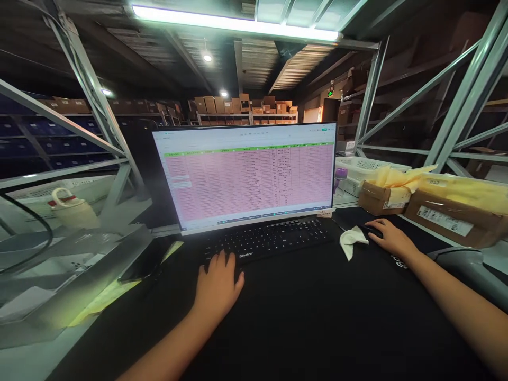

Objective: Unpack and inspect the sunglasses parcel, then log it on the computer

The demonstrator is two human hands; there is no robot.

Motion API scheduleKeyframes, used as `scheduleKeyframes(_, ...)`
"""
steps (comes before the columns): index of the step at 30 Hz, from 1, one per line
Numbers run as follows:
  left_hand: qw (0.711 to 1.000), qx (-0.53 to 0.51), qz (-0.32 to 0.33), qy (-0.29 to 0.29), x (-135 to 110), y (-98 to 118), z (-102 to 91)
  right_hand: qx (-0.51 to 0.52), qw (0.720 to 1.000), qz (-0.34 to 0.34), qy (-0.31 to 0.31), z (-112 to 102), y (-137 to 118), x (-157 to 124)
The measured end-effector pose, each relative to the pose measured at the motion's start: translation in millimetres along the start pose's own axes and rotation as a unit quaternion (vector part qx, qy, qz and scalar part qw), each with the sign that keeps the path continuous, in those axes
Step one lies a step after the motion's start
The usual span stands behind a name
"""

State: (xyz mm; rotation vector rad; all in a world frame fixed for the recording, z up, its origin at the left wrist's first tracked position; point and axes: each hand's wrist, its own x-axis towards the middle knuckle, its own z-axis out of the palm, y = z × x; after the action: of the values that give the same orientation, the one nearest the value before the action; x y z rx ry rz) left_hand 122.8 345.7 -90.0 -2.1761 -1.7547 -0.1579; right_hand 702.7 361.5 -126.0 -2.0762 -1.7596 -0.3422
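Note:
My left hand rests palm down with its fingers apart, fingertips at the lower left edge of a black keyboard. My right hand lies over a dark computer mouse, which is mostly hidden beneath it. Behind the keyboard stands a monitor showing a spreadsheet with pink rows and a green header row. A crumpled white tissue lies between the keyboard and the mouse. Everything on this part of the desk sits on a black desk mat.
At right stand cardboard boxes with yellow envelopes, a white basket and a grey scanner-like device. At left are a clear tray, a dark phone-like object and a cream bottle. Metal shelf posts frame the desk.

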Motion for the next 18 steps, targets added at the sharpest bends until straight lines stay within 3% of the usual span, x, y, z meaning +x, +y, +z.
scheduleKeyframes(18,1.0,-0.011,0.002,-0.002,0.7,-0.5,0.3,-0.021,1.0,0.012,0.012,9.6,12.3,4.5)
